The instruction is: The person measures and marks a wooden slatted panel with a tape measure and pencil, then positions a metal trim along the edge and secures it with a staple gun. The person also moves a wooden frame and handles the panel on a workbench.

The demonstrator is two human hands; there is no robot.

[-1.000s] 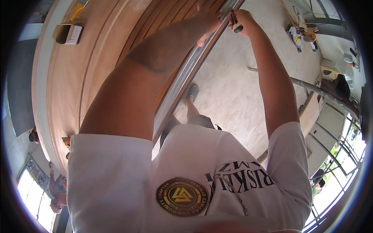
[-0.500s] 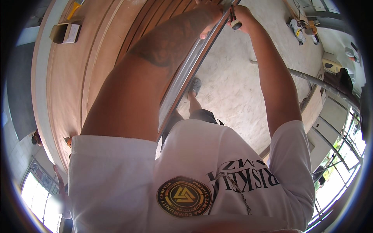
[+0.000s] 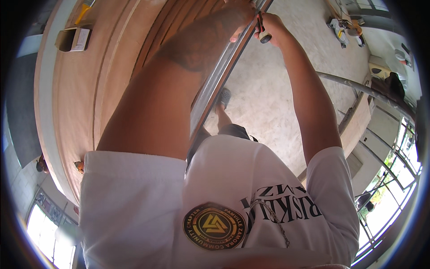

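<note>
At the top of the head view, my left hand (image 3: 242, 15) is closed over the long silver metal strip (image 3: 222, 67) along the edge of the brown wooden panel. One fingertip shows on its near side; the other fingers are mostly hidden. Just to the right, my right hand (image 3: 274, 30) is wrapped round a slim tool with a black-and-red handle (image 3: 264, 36). The handle's rounded butt points toward me. Its working end is hidden near the strip, so its exact kind cannot be told.
Left of my arm spreads a wide wooden surface (image 3: 112, 58) with a small open cardboard box (image 3: 74, 39) and a yellow-handled tool (image 3: 83, 12). A power tool (image 3: 339, 33) lies on the pale floor (image 3: 264, 103) at right. A grey pipe (image 3: 354, 83) crosses the right side.
My right hand and its tool have shifted slightly left and toward me, and the handle has tilted. My left hand stays at the strip. The whole view has moved a little.
</note>
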